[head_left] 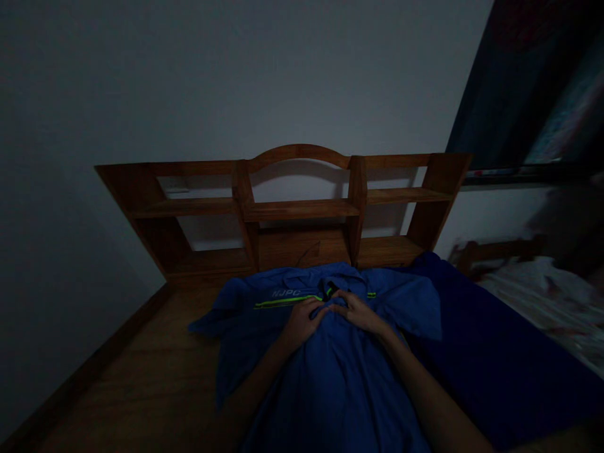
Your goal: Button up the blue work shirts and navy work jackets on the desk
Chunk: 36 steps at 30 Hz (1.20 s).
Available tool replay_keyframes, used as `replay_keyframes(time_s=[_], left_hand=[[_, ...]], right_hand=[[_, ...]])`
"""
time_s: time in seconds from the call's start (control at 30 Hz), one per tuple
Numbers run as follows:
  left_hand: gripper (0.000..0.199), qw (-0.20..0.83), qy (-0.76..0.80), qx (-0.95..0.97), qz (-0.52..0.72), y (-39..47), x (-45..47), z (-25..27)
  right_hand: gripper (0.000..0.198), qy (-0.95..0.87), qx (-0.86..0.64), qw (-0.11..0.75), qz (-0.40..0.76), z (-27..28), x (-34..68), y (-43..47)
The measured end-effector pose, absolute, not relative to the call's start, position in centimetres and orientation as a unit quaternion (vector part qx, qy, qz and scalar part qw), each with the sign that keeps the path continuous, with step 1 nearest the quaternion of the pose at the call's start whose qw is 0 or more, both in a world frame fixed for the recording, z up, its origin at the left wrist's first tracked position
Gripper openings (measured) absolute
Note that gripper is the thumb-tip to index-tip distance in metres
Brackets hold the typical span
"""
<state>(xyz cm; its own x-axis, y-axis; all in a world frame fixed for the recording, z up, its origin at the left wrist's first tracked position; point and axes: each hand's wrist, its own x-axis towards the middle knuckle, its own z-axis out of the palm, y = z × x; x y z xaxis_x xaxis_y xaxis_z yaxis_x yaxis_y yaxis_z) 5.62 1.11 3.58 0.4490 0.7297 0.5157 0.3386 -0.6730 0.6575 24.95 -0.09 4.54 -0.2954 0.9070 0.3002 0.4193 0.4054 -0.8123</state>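
Observation:
A blue short-sleeved shirt (325,365) with a yellow-green stripe and pale lettering on the chest lies spread out, its collar toward the wooden headboard. Close together at the middle of its front, just below the collar, are both hands. My left hand (303,322) is closed, pinching the shirt's cloth near the stripe. Beside it my right hand (359,313) is closed on the same cloth, thumb and fingers drawn together. The light is dim, and whatever small part of the placket lies between the fingertips is hidden.
A wooden headboard with open shelves (302,209) stands against the pale wall (264,82). Bare wooden boards (155,377) lie at the left, a dark blue cloth (491,358) at the right. Farther right are a second bed with patterned bedding (552,296) and a dark curtain (514,94).

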Motion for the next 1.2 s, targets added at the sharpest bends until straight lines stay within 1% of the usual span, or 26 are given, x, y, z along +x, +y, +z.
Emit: replay_keyframes(time_s=[0.1,0.2,0.37,0.53,0.9,1.03,1.2], left_hand=[[0.023,0.207,0.329,0.827,0.407,1.1,5.7,3.5],[0.021,0.200,0.326,0.831,0.403,1.0,5.6,3.7],[0.021,0.212,0.307,0.838,0.397,0.7,5.6,4.0],[0.022,0.199,0.319,0.837,0.397,0.7,5.8,3.6],[0.023,0.157,0.317,0.853,0.383,0.7,5.7,3.3],[0.021,0.172,0.331,0.837,0.400,0.9,5.9,3.2],[0.020,0.206,0.349,0.804,0.434,1.0,6.2,3.3]], right_hand=[[0.025,-0.756,-0.448,0.392,0.273,4.7,24.8,-0.3],[0.023,-0.762,-0.448,0.393,0.254,5.0,24.9,-0.4],[0.021,-0.753,-0.455,0.398,0.261,4.9,25.4,-0.2],[0.022,-0.738,-0.469,0.399,0.275,4.5,25.5,0.1],[0.021,-0.740,-0.483,0.431,0.180,4.0,24.5,0.0],[0.020,-0.738,-0.480,0.443,0.170,4.0,24.4,0.0],[0.019,-0.729,-0.465,0.462,0.196,3.8,24.1,0.2]])
